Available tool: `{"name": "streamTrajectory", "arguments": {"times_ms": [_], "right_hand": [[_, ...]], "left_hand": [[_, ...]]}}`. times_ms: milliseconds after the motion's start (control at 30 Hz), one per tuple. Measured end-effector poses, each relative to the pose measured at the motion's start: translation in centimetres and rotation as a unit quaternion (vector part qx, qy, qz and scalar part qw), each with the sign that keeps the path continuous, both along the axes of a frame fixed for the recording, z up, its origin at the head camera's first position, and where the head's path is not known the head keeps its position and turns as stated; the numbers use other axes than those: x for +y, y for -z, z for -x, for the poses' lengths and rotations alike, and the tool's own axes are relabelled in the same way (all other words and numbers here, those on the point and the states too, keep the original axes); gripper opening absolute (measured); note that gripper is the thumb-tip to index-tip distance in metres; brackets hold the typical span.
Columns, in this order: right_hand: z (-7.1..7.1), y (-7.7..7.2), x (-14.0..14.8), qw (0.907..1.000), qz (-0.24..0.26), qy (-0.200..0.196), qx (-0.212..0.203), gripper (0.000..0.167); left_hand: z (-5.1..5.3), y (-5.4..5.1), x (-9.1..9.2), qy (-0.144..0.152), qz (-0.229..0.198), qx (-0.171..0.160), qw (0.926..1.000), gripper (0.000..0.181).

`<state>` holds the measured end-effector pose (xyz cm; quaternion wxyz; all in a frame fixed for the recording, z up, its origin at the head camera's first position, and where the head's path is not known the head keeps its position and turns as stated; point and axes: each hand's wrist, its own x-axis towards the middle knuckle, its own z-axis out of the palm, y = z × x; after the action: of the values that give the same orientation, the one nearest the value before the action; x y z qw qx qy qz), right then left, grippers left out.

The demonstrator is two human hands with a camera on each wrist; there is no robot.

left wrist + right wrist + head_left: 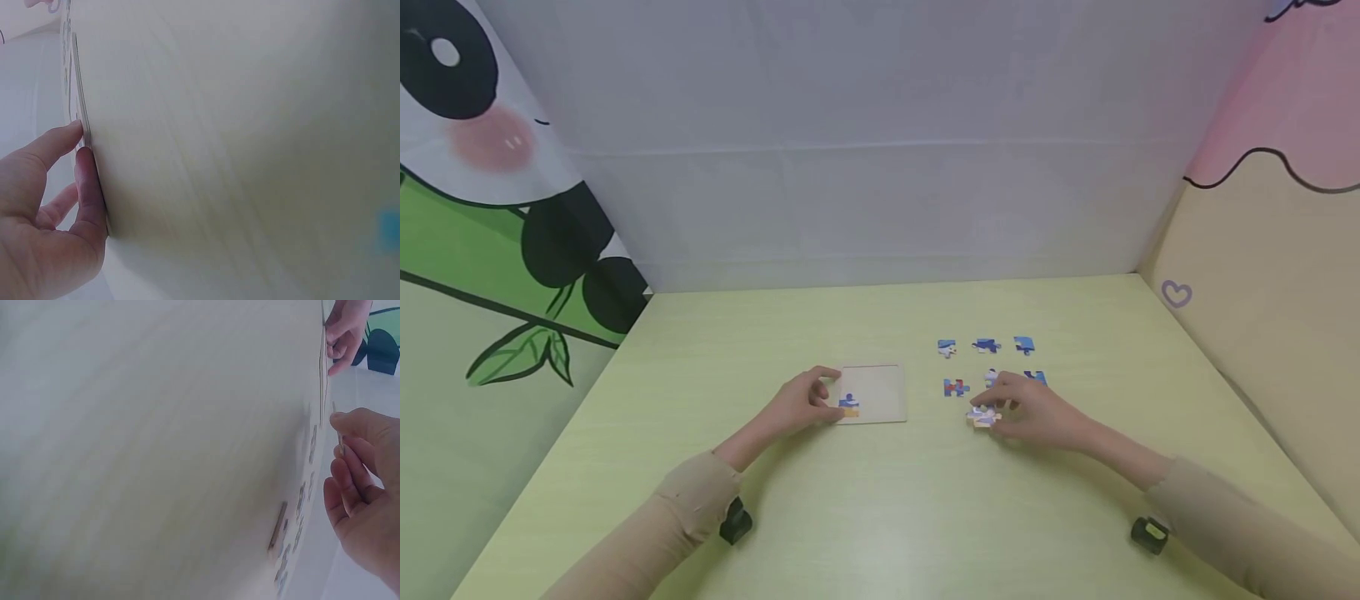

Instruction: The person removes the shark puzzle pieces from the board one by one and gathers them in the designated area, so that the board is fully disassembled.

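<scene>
My left hand (801, 402) holds the left edge of a flat, pale puzzle board (880, 396), its index finger at the far corner and its thumb at the near one. Inside the board's near left corner lies a blue-and-orange puzzle piece (848, 407). To the right, my right hand (1037, 408) pinches a light-coloured puzzle piece (984, 415) between thumb and index finger. In the right wrist view that piece (339, 431) is seen edge-on, raised off the table. Several loose pieces lie beyond this hand, which partly covers some of them.
A far row holds a white-and-blue piece (947, 348), a dark blue piece (987, 345) and a blue piece (1024, 344). Nearer lies a red-and-blue piece (956, 387). The pale yellow table (865, 508) meets a grey-white backdrop (880, 208) and printed side panels.
</scene>
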<state>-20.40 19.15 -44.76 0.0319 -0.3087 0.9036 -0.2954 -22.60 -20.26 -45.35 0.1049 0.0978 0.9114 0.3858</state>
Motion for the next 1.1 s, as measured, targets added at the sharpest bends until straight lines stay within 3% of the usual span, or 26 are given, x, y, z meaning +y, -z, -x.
{"name": "streamTrajectory", "arguments": {"times_ms": [267,500,1100], "right_hand": [[0.0,0.4,1.8,0.9999,-0.006,0.013,0.005,0.037],[0.0,0.6,2.9,0.999,-0.043,0.009,0.013,0.033],[0.1,1.0,3.5,0.9977,-0.065,-0.006,0.021,0.035]], "left_hand": [[0.0,0.0,0.0,-0.002,-0.004,-0.001,1.0,0.067],[0.1,0.0,-0.1,0.004,-0.002,0.005,1.0,0.066],[0.1,0.1,0.0,-0.003,0.008,0.0,1.0,0.067]]}}
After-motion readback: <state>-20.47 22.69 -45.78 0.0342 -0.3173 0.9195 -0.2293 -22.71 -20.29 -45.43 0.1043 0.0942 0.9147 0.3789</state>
